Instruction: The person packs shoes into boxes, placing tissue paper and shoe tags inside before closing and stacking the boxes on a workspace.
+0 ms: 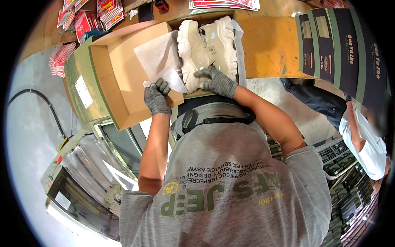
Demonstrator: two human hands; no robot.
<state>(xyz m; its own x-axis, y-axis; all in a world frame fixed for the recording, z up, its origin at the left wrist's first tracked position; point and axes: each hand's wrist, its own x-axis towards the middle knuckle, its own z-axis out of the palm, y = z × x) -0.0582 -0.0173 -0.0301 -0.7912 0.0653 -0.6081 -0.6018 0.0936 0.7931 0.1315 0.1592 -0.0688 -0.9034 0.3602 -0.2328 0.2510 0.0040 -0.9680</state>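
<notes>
A pair of cream chunky sneakers (pixel 205 47) lies in an open cardboard shoe box (pixel 207 17) on the wooden table. My right hand (pixel 217 81), in a grey knit glove, rests on the near end of the shoes. My left hand (pixel 157 98), also gloved, pinches the edge of a white tissue sheet (pixel 158 57) that lies folded out to the left of the shoes. The box lid (pixel 117 70), brown inside with a green rim, lies open on the left.
Flat dark green box blanks (pixel 341 45) are stacked at the right. Red printed packets (pixel 88 18) lie at the back left. A metal machine (pixel 90 177) stands lower left. Another person (pixel 366 140) in white stands at the right.
</notes>
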